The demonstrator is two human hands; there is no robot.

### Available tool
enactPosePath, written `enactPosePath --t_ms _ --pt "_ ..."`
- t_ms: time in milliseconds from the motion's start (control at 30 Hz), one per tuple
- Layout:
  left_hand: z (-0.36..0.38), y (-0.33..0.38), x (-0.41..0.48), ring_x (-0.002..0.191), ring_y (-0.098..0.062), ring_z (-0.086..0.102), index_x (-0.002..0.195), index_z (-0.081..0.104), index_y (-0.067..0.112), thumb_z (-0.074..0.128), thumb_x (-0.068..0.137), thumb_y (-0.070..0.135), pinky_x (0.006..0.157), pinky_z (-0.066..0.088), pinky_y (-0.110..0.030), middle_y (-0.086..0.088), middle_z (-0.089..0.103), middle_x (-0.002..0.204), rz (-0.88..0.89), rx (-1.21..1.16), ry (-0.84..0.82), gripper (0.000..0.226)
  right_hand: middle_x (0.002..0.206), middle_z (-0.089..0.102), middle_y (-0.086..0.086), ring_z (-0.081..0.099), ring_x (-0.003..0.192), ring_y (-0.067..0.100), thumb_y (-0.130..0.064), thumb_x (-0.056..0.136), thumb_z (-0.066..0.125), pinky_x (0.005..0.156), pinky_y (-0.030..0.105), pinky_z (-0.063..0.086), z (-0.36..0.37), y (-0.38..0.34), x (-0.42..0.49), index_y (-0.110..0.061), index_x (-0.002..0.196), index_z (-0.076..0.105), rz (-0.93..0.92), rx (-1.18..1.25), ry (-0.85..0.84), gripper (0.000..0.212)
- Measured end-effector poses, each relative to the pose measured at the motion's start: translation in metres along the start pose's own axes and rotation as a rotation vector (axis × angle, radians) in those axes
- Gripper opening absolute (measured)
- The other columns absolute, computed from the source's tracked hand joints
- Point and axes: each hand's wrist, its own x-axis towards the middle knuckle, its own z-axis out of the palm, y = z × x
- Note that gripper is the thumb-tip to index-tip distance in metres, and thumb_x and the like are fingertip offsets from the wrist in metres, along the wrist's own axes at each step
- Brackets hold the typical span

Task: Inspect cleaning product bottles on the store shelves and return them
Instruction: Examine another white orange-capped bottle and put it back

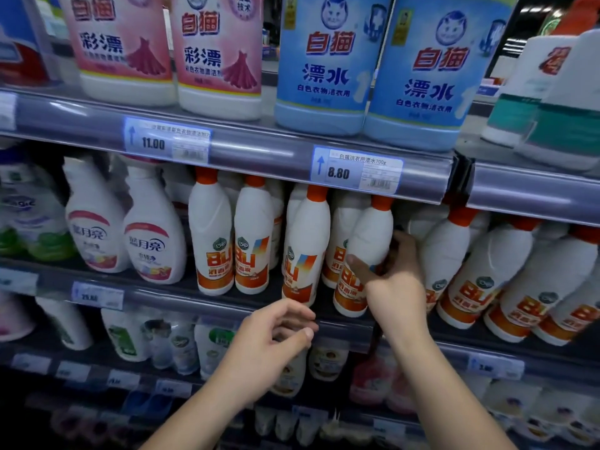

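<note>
A white disinfectant bottle (pixel 365 245) with an orange cap and orange label leans left on the middle shelf, its base resting on the shelf board. My right hand (pixel 394 280) wraps around its lower body, thumb across the label, fingers behind. My left hand (pixel 276 336) hovers below the shelf edge with fingers loosely curled and nothing in it, just under another white bottle of the same kind (pixel 303 251). More identical bottles (pixel 211 235) stand in rows on both sides.
The upper shelf carries pink bleach bottles (pixel 214 53) and blue bleach bottles (pixel 321 63) above a price rail (pixel 357 172). White spray bottles (pixel 152 235) stand at the middle left. Lower shelves hold several small bottles (pixel 181 342).
</note>
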Motion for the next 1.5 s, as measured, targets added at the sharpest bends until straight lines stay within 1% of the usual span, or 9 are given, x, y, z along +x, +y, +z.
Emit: enactPosePath --t_ms 267,433,600,800,967,1100,1233,1400,1500 --pt "-0.025 -0.006 -0.013 0.092 -0.02 0.077 0.097 0.075 0.038 0.073 0.091 0.023 0.091 0.064 -0.047 0.005 0.081 0.103 0.032 -0.049 -0.112 0.016 0.107 0.068 -0.001 0.066 0.098 0.021 -0.029 0.09 0.084 0.081 0.032 0.05 -0.003 -0.012 -0.024 -0.016 0.135 0.053 0.029 -0.154 0.088 0.056" --pt "-0.051 -0.017 -0.023 0.093 -0.029 0.076 0.097 0.074 0.042 0.071 0.078 0.045 0.087 0.063 -0.047 0.003 0.081 0.101 0.055 -0.071 -0.147 0.019 0.107 0.063 -0.002 0.059 0.097 0.013 -0.028 0.093 0.079 0.08 0.019 0.045 0.019 -0.042 -0.063 -0.018 0.122 0.055 -0.224 -0.217 0.234 0.039" --pt "-0.076 -0.025 -0.039 0.093 -0.026 0.077 0.096 0.074 0.042 0.071 0.079 0.041 0.091 0.063 -0.047 0.002 0.082 0.1 0.059 -0.079 -0.163 0.017 0.107 0.066 0.011 0.064 0.1 0.03 -0.036 0.09 0.082 0.076 0.035 0.049 0.074 -0.062 -0.053 -0.006 0.122 0.053 -0.008 -0.311 0.059 0.053" --pt "-0.095 -0.029 -0.056 0.088 -0.018 0.078 0.097 0.073 0.041 0.071 0.084 0.036 0.087 0.062 -0.04 0.001 0.081 0.101 0.067 -0.07 -0.191 0.014 0.102 0.072 0.007 0.065 0.087 0.028 -0.042 0.09 0.082 0.071 0.032 0.048 0.09 -0.052 -0.039 -0.011 0.133 0.058 0.137 -0.247 0.111 0.058" --pt "-0.107 -0.026 -0.06 0.088 -0.018 0.078 0.097 0.073 0.042 0.07 0.087 0.032 0.086 0.063 -0.038 0.003 0.081 0.102 0.09 -0.05 -0.199 0.014 0.106 0.071 0.008 0.069 0.102 0.034 -0.034 0.088 0.085 0.079 0.041 0.057 0.085 -0.052 -0.049 -0.012 0.12 0.056 0.074 -0.212 0.137 0.049" --pt "-0.114 -0.02 -0.054 0.089 -0.019 0.077 0.098 0.073 0.041 0.072 0.087 0.03 0.089 0.064 -0.045 0.003 0.081 0.101 0.132 -0.038 -0.142 0.016 0.111 0.069 -0.003 0.069 0.104 0.018 -0.024 0.084 0.089 0.085 0.039 0.057 0.069 -0.052 -0.087 -0.022 0.116 0.052 -0.098 -0.107 0.113 0.049" --pt "-0.112 -0.015 -0.047 0.098 -0.005 0.075 0.111 0.07 0.05 0.084 0.085 0.027 0.087 0.061 -0.034 0.015 0.079 0.108 0.233 0.024 -0.093 0.038 0.12 0.068 -0.021 0.068 0.111 0.001 -0.034 0.083 0.086 0.089 0.017 0.057 0.04 -0.065 -0.13 -0.045 0.125 0.052 -0.286 0.027 0.029 0.055" --pt "-0.09 -0.005 -0.048 0.144 0.0 0.047 0.154 0.04 0.052 0.094 0.066 0.048 0.117 0.045 -0.037 0.027 0.051 0.153 0.457 0.174 -0.202 0.103 0.124 0.068 -0.022 0.071 0.113 0.006 -0.056 0.087 0.081 0.086 0.016 0.057 0.008 -0.087 -0.167 -0.047 0.135 0.052 -0.407 0.055 -0.161 0.057" --pt "-0.079 -0.004 -0.049 0.142 -0.001 0.052 0.154 0.044 0.047 0.091 0.077 0.039 0.115 0.047 -0.03 0.024 0.056 0.151 0.582 0.106 -0.163 0.09 0.127 0.068 -0.024 0.07 0.114 0.002 -0.034 0.087 0.084 0.088 0.01 0.052 -0.001 -0.09 -0.176 -0.049 0.139 0.05 -0.479 0.007 -0.228 0.065"
